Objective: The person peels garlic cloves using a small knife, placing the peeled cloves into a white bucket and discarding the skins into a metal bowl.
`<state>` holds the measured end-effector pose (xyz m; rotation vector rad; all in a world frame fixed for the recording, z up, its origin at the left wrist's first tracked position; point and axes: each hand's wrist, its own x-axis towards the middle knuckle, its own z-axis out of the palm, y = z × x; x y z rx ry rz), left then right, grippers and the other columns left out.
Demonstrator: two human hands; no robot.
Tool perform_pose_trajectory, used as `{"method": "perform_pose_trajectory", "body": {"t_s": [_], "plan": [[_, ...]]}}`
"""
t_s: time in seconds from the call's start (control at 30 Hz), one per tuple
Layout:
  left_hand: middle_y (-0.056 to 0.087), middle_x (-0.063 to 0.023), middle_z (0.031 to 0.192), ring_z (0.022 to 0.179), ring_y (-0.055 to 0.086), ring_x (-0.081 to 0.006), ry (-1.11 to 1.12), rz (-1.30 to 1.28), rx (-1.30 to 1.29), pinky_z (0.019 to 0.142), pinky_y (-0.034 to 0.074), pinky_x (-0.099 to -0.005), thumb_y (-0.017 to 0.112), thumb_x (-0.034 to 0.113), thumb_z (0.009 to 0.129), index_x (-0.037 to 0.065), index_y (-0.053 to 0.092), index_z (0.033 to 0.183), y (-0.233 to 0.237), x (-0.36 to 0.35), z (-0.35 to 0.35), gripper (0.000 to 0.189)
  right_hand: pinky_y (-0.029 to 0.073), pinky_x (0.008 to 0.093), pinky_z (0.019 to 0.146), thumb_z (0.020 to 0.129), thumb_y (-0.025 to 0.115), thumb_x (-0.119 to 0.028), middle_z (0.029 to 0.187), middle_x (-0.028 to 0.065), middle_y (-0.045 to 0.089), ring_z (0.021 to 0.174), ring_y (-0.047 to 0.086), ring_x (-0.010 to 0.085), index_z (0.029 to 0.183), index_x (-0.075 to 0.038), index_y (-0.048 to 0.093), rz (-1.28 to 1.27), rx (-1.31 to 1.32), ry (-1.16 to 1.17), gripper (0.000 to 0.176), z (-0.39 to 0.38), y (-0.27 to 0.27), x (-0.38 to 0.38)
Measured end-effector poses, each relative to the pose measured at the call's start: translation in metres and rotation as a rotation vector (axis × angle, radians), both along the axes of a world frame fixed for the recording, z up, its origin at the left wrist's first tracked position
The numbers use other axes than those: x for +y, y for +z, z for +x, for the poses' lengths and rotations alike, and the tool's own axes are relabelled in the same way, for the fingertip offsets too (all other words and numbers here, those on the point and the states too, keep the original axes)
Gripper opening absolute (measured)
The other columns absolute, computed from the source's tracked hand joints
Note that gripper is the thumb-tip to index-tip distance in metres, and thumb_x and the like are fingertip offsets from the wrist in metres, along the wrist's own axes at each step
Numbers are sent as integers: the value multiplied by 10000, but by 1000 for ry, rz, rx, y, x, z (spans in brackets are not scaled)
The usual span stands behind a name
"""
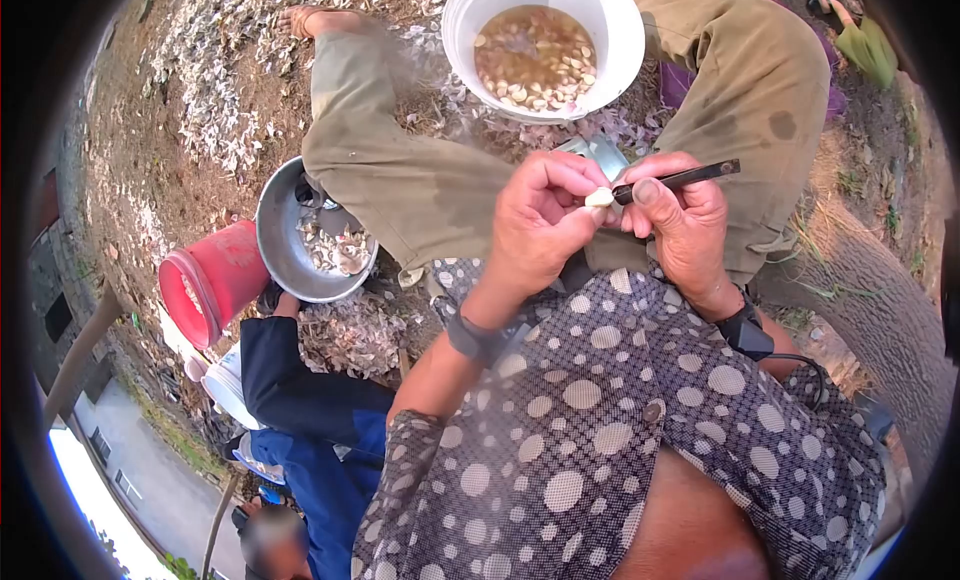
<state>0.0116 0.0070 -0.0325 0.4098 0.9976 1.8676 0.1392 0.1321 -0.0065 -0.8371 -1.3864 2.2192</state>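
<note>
My left hand [543, 218] pinches a pale clove [599, 197] between thumb and fingertip, in front of my lap. My right hand [688, 225] closes its fingers round the dark knife [695, 175], which runs from the clove towards three o'clock, its near end at the clove. I take this as trimming; next calls for a steady pinch and a light stroke. The bucket [620, 45] sits at about eleven, the basin [282, 230] at nine.
</note>
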Motion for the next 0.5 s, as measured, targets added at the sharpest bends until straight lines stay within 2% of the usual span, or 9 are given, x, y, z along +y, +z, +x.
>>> {"method": "perform_pose_trajectory", "body": {"t_s": [0.1,0.23,0.5], "plan": [[563,-145,1139,991,628,-175,-21,17,28,884,582,-332,642,-108,881,-21,557,1043,-9,-4,-1,202,521,241,623,996,644,-80,833,45,640,640,588,77,1079,4,604,-19,-5,-4,125,-1,1,-4],[578,-144,1136,994,639,-186,-42,19,-71,876,584,-331,657,-89,887,-26,586,1043,-12,-5,1,182,516,251,583,997,634,-65,802,51,629,606,590,87,1083,7,583,0,-23,-20,123,-2,0,-7],[612,-128,1119,1012,664,-201,-102,-13,-212,873,587,-344,686,-56,891,-24,610,1071,-23,-16,3,198,489,224,540,1006,628,-78,777,41,618,583,573,78,1066,3,576,7,-38,8,114,1,-4,-11]]}}
